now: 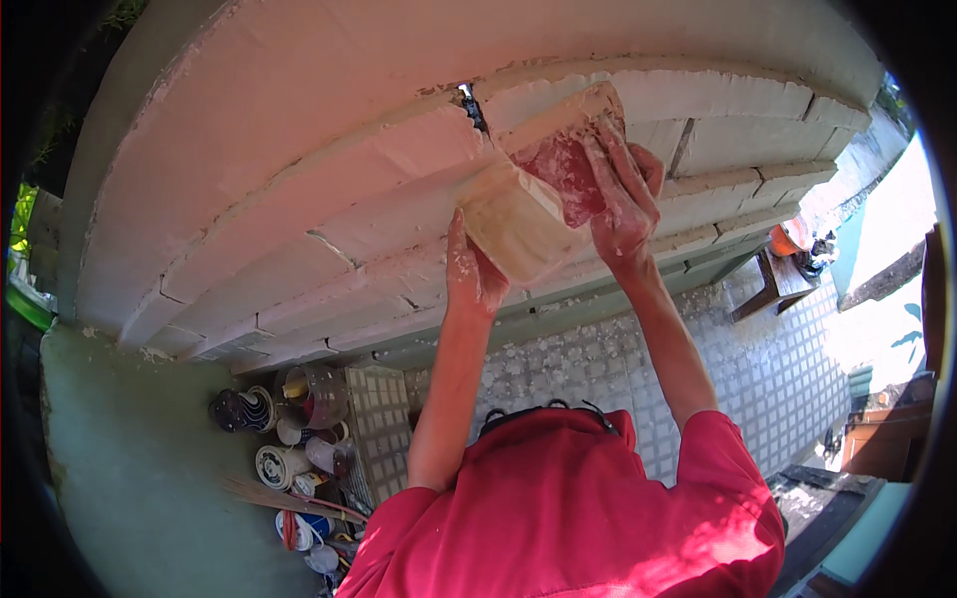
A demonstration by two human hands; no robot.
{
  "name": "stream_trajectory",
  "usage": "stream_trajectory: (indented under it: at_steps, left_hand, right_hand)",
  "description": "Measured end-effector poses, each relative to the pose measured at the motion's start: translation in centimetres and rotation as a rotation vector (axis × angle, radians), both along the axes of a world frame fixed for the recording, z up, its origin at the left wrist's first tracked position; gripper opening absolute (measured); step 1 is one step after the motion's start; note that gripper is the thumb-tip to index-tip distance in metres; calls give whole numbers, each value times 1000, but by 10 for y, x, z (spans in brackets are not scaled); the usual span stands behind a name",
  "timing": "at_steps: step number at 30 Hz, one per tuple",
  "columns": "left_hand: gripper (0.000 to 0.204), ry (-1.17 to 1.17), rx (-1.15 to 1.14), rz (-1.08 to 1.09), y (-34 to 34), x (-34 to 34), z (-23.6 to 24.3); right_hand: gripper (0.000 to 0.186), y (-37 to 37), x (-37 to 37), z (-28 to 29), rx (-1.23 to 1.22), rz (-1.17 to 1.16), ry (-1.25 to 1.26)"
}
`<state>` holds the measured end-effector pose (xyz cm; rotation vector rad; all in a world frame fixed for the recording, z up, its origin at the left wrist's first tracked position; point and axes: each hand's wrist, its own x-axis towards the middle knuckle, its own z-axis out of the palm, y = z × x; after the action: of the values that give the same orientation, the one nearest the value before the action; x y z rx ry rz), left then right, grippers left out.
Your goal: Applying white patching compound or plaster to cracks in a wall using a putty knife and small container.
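Note:
My left hand [473, 269] is closed on the side of a pale, plaster-stained rectangular board or shallow tub [516, 227], its thumb along the left edge and its other fingers mostly hidden underneath. My right hand [623, 194], coated in whitish plaster, grips a flat red piece [558, 171] smeared with the same material, its exact kind unclear. These two held things meet or overlap at their edges. Both are in front of a pale block wall [389, 214], close to a narrow dark gap [473, 108] between blocks.
Buckets and pots [281, 466] crowd the lower left beside a greenish wall [150, 448]. A small wooden bench [778, 284] stands on the right, near an orange container [790, 237]. Patterned floor tiles [738, 369] lie below, with pale spatters.

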<state>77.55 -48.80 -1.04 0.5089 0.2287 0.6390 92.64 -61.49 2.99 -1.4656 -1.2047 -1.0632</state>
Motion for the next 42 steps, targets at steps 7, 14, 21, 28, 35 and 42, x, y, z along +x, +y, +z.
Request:
stream_trajectory:
  at_steps: [7, 14, 21, 28, 35, 42]
  left_hand:
    - [52, 39, 23, 1, -10, -21, 8]
    - [55, 200, 6, 76, -23, -58, 5]
    - [51, 202, -74, 93, -26, -93, -17]
    - [52, 279, -83, 141, -28, -108, -27]
    - [52, 226, -86, 140, -28, -114, -29]
    - [55, 258, -43, 182, -25, -122, -32]
  right_hand:
    - [47, 14, 13, -11, 53, -12, 15]
    - [59, 43, 19, -27, 91, -30, 44]
    - [60, 43, 15, -57, 15, -64, 152]
    - [57, 40, 6, -39, 127, -86, 117]
    - [53, 47, 18, -68, 34, -66, 126]
    - [56, 35, 13, -43, 135, -74, 80]
